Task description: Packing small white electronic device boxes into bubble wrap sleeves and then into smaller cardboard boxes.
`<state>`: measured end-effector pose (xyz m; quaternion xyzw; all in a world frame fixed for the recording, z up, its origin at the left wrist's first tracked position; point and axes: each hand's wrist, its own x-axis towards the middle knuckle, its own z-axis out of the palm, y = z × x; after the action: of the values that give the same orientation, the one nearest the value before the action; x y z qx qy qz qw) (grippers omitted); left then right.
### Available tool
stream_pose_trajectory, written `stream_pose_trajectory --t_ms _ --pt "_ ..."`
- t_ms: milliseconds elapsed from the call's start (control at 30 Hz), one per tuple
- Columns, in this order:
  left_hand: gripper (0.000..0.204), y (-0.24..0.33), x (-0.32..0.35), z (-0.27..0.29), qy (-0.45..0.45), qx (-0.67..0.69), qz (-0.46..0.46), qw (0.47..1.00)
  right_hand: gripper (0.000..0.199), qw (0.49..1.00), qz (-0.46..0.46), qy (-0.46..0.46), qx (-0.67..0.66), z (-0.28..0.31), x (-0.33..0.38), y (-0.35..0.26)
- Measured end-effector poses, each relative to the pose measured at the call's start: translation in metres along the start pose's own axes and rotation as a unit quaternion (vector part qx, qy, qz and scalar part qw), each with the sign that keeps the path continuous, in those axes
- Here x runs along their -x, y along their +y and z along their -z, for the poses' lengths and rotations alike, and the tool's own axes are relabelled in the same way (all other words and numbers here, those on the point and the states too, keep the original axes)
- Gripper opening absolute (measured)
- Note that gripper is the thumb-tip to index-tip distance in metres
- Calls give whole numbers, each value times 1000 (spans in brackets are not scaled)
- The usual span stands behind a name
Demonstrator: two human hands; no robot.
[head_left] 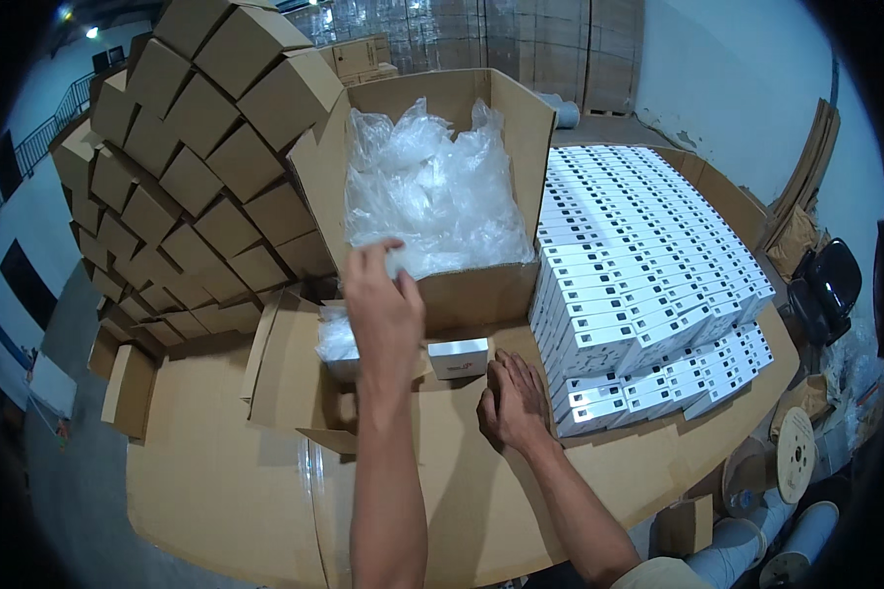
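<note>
My left hand (381,304) is raised at the front edge of a large open carton (481,294) filled with clear plastic bags (427,196). Its fingers are bent, with thumb and forefinger apart, and I make out nothing held between them. My right hand (516,401) lies on the cardboard-covered table, fingers loosely spread, close against the right side of a small white box (460,360). Left of that box, partly behind my left forearm, an open brown carton (290,368) contains something wrapped in clear plastic (337,337).
White boxes (599,304) stand in stacked rows on the right. Brown cartons (206,167) are piled high at the left. Beyond the table's right edge are a black chair (823,290) and several spools (796,456). Cardboard (226,471) covers the tabletop.
</note>
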<state>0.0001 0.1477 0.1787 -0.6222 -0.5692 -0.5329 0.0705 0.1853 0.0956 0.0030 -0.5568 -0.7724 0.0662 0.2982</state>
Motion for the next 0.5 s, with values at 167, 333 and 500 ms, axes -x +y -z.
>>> stream_pose_trajectory --t_ms 167,333,500 --pt "30 -46 -68 -7 -115 -85 -57 988 49 1000 -25 2 -13 0 4 5" --pt "13 -66 -91 -10 -254 -101 -91 958 50 999 -30 -11 -13 0 4 1" --pt "12 -66 -109 -13 -184 -57 -129 973 51 999 -37 -26 -18 4 2 2"
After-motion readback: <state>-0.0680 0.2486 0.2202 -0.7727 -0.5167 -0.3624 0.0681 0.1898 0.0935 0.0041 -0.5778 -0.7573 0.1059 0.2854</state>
